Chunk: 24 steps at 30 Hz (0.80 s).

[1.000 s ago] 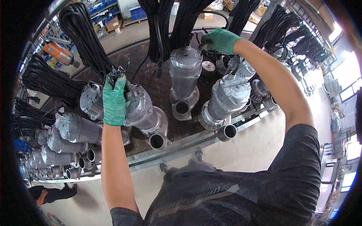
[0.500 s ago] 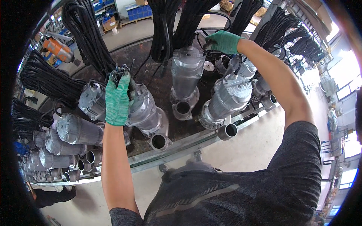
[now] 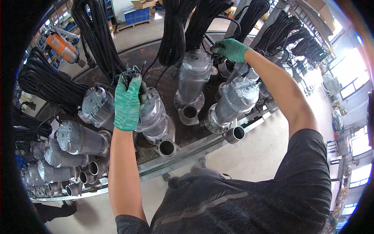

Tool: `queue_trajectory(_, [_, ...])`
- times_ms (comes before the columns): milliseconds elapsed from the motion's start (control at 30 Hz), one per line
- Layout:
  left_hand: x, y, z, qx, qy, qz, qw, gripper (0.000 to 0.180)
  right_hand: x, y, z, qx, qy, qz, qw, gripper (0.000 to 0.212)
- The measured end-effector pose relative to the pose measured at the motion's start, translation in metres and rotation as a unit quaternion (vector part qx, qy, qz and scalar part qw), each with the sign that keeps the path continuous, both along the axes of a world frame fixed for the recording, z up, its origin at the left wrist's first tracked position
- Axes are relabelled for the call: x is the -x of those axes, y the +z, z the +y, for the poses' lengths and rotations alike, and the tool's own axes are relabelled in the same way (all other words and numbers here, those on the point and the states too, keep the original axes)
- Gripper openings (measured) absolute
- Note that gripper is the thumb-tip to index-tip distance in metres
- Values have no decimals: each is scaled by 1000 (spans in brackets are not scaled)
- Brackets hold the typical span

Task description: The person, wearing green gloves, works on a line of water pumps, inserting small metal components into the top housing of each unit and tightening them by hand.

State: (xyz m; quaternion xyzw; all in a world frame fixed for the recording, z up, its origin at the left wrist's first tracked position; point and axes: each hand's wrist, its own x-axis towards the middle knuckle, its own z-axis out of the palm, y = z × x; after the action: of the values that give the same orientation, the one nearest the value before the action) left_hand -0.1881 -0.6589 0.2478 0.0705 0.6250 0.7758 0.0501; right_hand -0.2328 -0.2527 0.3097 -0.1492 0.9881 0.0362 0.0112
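In the middle of a dark, worn workbench (image 3: 191, 134) stands a silver cast-metal pump (image 3: 193, 74), the landmark for everything here. It appears upright: its long axis rises from a base nearest the wearer to a capped top farther off, and its round pipe outlet (image 3: 189, 112) faces the wearer.

To the left of the central pump is a second one, the left-hand pump (image 3: 152, 115), its capped end angled up and left in the fisheye view, its outlet toward the wearer. The green-gloved left hand (image 3: 127, 102) is upright beside it, back of the hand to the camera, fingers pointing away from the wearer and closed around a small cluster of wire ends (image 3: 131, 71) that sticks out above them. The left forearm (image 3: 126, 171) comes up almost straight from the lower edge.

Just right of the central pump's top is the green-gloved right hand (image 3: 230, 50), palm downward, its dark fingertips bent in and pointing left. Whether they grip anything, I cannot tell. The right forearm (image 3: 274, 80) slants in from a bent elbow held wide.

Right of the central pump, another, the right-hand pump (image 3: 237, 97), tilts up and right in view. Behind it hang thick black cable coils (image 3: 171, 35). Far left of it are a row of similar pumps (image 3: 80, 136) and an orange cylindrical tool (image 3: 62, 47).
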Motion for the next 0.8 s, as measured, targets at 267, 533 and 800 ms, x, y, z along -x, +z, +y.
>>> queue_trajectory(267, [1, -6, 3, -43, -6, -1, 999, 14, -24, 5, -25, 49, -64, 28, 996, 48])
queue_trajectory(533, [1, 0, -5, -113, -39, -15, 993, 11, -25, 12, -31, 23, -163, 91, 982, 44])
queue_trajectory(800, [-71, 2, -16, -142, -54, -108, 982, 19, -163, -4, -183, 507, -43, 102, 855, 32])
